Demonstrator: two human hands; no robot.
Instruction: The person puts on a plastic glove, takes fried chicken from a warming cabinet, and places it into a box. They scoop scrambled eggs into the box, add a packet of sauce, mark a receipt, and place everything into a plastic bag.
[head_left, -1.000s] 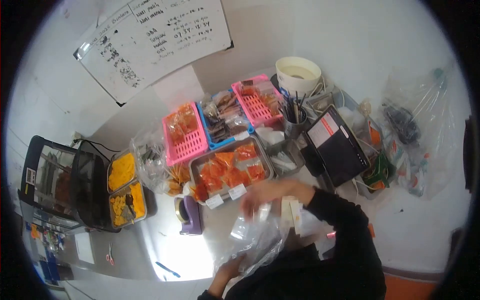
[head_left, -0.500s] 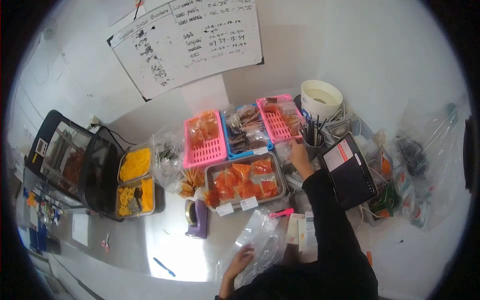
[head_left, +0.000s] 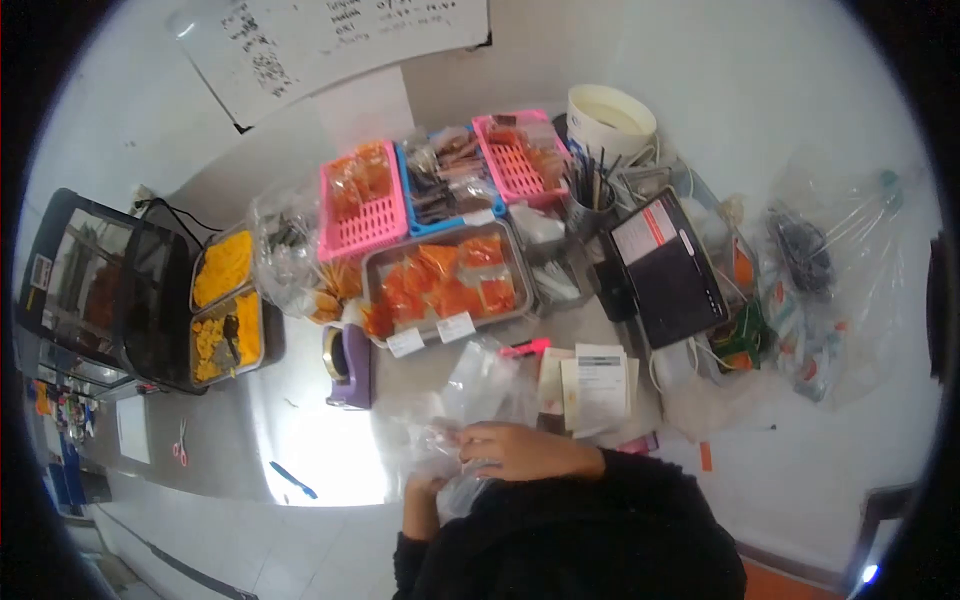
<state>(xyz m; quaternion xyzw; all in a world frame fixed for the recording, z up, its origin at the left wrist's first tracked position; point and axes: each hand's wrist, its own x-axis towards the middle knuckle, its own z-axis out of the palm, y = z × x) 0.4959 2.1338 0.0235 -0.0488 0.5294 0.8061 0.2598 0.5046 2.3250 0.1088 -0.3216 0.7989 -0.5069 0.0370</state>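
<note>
At the table's front edge my left hand [head_left: 426, 487] is closed on a clear plastic bag [head_left: 428, 445], its fingers partly hidden by plastic. My right hand [head_left: 525, 452] lies just above and right of it, with curled fingers on the same crinkled plastic. Whether anything small sits between the right fingers and the bag is hidden. More clear plastic [head_left: 478, 385] spreads over the tabletop ahead of both hands. Beyond it stands a metal tray [head_left: 522, 318] holding several small clear packets of orange-red food [head_left: 437, 262].
A purple tape dispenser [head_left: 348, 375] stands left of the plastic. To the right are a pink marker [head_left: 525, 348], paper slips [head_left: 600, 385] and a tablet [head_left: 668, 270]. Pink baskets [head_left: 365, 235] and a blue basket [head_left: 450, 222] stand behind the tray. Scissors [head_left: 180, 445] lie far left.
My right hand has drawn back from beside the right pink basket to the plastic bag at my left hand. The view has tilted down, and the bag is now gathered near both hands.
</note>
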